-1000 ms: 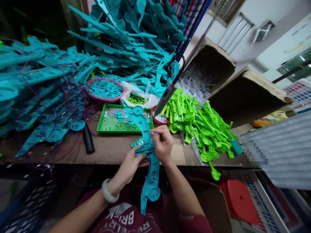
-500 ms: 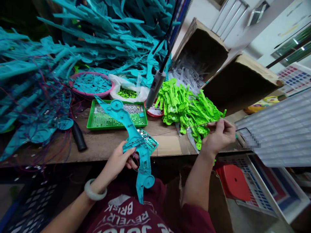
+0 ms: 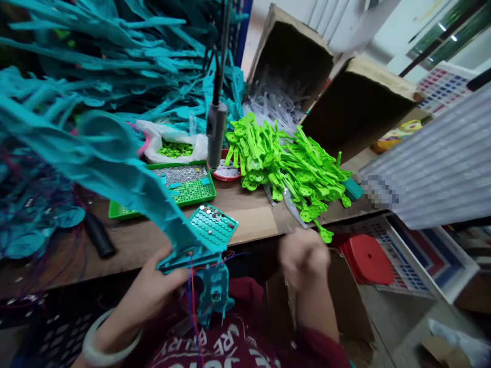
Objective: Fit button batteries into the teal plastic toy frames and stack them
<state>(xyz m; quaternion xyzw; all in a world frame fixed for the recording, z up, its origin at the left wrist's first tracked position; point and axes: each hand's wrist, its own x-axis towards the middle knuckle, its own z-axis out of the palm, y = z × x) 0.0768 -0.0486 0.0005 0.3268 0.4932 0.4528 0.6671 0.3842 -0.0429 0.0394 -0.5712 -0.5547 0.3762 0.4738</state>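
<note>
My left hand (image 3: 153, 286) is closed around the middle of a teal bow-shaped plastic shell (image 3: 149, 197), held tilted in front of my chest. One long arm of the shell reaches up to the left, close to the camera. Red and blue wires (image 3: 193, 301) hang from its middle by my thumb. My right hand (image 3: 305, 258) is in the air right of the shell, near the table edge. Motion smears its fingers, and whether anything is in them does not show. Just beyond the shell lies a small teal tray (image 3: 215, 225) with several small round metal pieces.
A green perforated basket (image 3: 195, 191) of small metal parts stands behind. Bright green plastic parts (image 3: 284, 163) are heaped in the middle, under a grey hanging tool (image 3: 217, 130). Teal shells (image 3: 115, 66) pile up at the left. Cardboard boxes (image 3: 368, 102) and a red stool (image 3: 368, 259) are at the right.
My right hand has come left and down from beside the green heap toward my body. The shell has risen closer to the camera in my left hand. The view has shifted right.
</note>
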